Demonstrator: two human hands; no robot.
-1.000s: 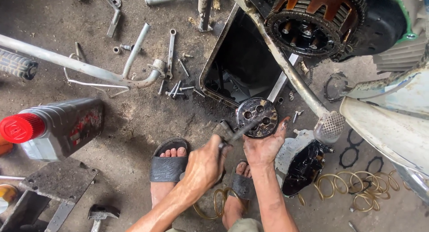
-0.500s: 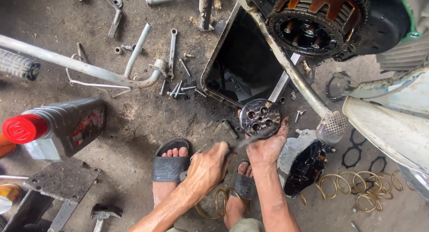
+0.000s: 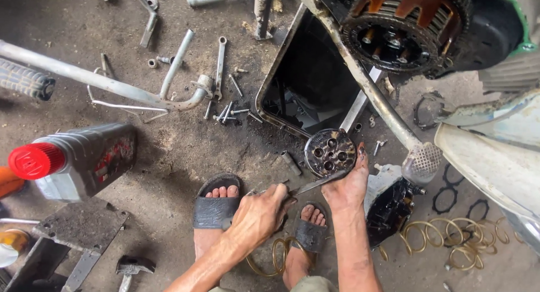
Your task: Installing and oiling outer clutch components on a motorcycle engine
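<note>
My right hand (image 3: 350, 186) grips a round, greasy metal clutch part (image 3: 330, 152) with several holes, holding it on edge on the dirty floor beside a black oil pan (image 3: 308, 84). My left hand (image 3: 260, 214) is closed on a thin metal tool (image 3: 314, 183). The tool's blade points up and right, with its tip at the lower rim of the round part. Both my feet, in black sandals (image 3: 216, 209), are just below the hands.
A motorcycle engine with an exposed clutch basket (image 3: 406, 28) hangs at the top right, its foot peg (image 3: 422, 160) near my right hand. A grey oil bottle with a red cap (image 3: 76, 161) lies left. Bolts and wrenches (image 3: 220, 72) are scattered above; coiled springs (image 3: 450, 238) lie right.
The round part has been turned so its holed face shows. My left hand has drawn back slightly, and the tool's tip has gone from across the part to its lower rim.
</note>
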